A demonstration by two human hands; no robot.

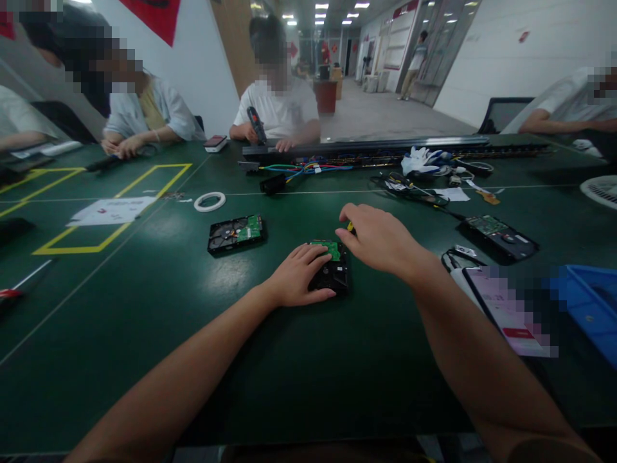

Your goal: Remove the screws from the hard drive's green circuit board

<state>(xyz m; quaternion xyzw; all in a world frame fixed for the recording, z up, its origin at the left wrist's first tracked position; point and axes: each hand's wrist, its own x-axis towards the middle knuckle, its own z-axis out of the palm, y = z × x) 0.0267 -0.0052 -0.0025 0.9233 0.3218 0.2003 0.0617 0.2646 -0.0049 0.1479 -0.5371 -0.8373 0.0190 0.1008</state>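
Observation:
A hard drive (332,278) lies on the green table in front of me, its green circuit board (333,249) facing up. My left hand (299,275) holds it down from the left, fingers across the board and thumb along the near edge. Just above its right far corner, my right hand (378,239) is closed around a small tool with a yellow part (351,227); most of that tool is hidden by the fingers. A second hard drive (236,234) rests to the left, and a third hard drive (499,236) lies to the right with a cable beside it.
A white tape roll (209,202) and paper sheets (113,211) lie left. Cables, white gloves (424,162) and a long dark rail (366,149) stretch across the back. A phone-like device (506,312) and blue bin (590,302) are right. A co-worker (277,109) holds a power tool opposite.

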